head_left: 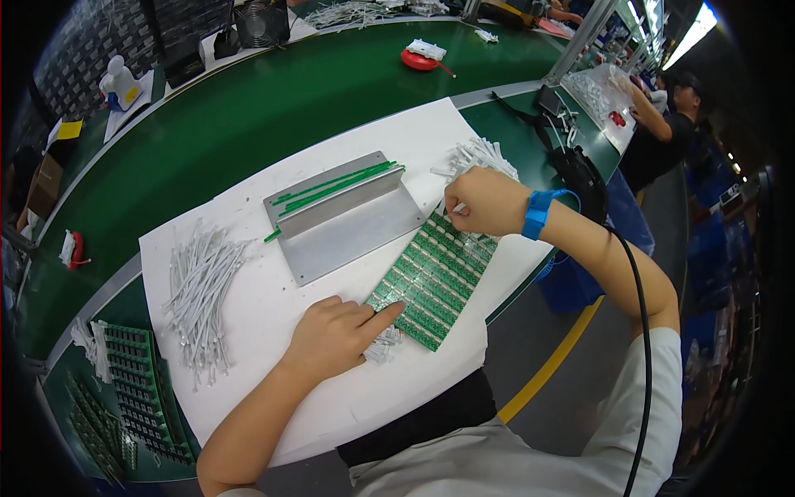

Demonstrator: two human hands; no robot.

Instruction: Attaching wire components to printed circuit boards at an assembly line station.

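A green circuit board panel [435, 282], divided into rows of small boards, lies slanted on white paper. My left hand [331, 335] rests at its near left edge, index finger stretched out onto the panel and nothing visibly held. At the panel's far end, my right hand [489, 203] is closed in a pinch; whatever is between its fingertips is hidden. A blue wrist strap [538, 214] circles my right wrist. White connector leads [489, 156] lie just beyond that hand. More small white leads [383, 344] poke out beside the panel near my left fingers.
Left of centre, an angled metal plate [348, 236] carries thin green strips. A bundle of white cables [199, 290] spreads over the paper [265, 373]. Stacked board panels [141, 389] stand at lower left. Red reels [421, 60] sit on the green surface. A co-worker [671, 124] works at right.
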